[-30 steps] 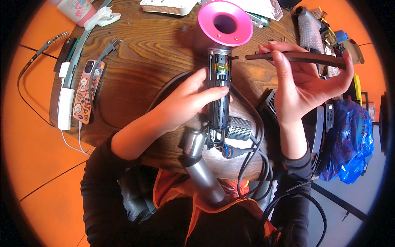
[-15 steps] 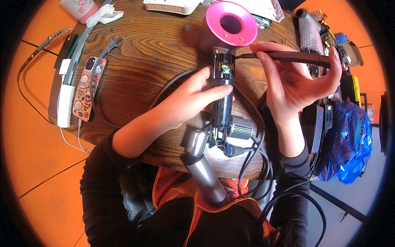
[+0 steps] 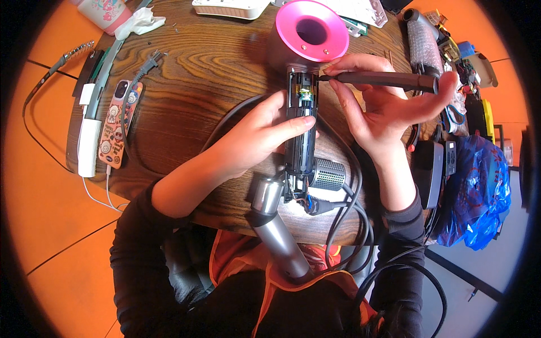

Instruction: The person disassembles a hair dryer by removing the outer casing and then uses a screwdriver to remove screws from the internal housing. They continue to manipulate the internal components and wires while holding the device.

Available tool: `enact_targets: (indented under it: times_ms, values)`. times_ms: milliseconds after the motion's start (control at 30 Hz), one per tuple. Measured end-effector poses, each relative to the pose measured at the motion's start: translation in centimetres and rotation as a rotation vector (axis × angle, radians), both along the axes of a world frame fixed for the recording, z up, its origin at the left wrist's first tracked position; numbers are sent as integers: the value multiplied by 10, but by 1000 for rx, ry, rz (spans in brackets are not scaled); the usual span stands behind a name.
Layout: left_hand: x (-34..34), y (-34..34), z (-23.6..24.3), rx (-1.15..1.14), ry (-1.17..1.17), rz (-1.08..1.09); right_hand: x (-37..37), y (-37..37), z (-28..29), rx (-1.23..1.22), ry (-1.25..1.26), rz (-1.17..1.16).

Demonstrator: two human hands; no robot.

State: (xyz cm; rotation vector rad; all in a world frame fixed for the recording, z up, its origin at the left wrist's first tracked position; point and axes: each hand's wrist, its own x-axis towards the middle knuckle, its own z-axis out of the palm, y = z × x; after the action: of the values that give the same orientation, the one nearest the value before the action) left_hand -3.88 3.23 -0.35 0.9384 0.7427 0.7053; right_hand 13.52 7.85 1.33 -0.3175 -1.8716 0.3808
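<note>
A hair dryer (image 3: 301,132) with a pink ring head stands out before me, its handle stripped to a black inner frame with a small green circuit board showing. My left hand (image 3: 256,132) is wrapped round that handle, thumb across its front. In my right hand (image 3: 376,115) is a slim dark screwdriver (image 3: 389,80), pinched near its front, with the little end of its shaft at the right edge of the handle just below the head. A grey metal tube (image 3: 282,245) hangs below the handle, and a perforated cylinder (image 3: 328,174) sits beside the handle's lower end.
A phone in a patterned case (image 3: 116,129), a plug (image 3: 149,65) and a white power strip (image 3: 90,146) lie at the left. Black cords loop at the lower right. A blue plastic bag (image 3: 476,191) and bubble-wrapped tube (image 3: 422,48) are at the right; a pink cup (image 3: 110,14) stands far left.
My right hand and the screwdriver have shifted left, with the shaft end staying against the handle's top right edge. The dryer has moved slightly left; my left hand keeps its hold.
</note>
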Motion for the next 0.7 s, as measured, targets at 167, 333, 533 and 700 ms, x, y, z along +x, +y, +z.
enact_targets:
  times_ms: [167,333,533,700]
  values:
    - [1,0,0,-1,-34,8,8,-6,6,-213,-152,-111]
    - [0,0,0,0,-26,10,7,-7,6,-131,-242,-255]
    - [1,0,-2,6,-15,16,8,-14,7,-183,-348,-318]
    - [-1,1,0,61,130,46,4,-17,17,-197,-233,-294]
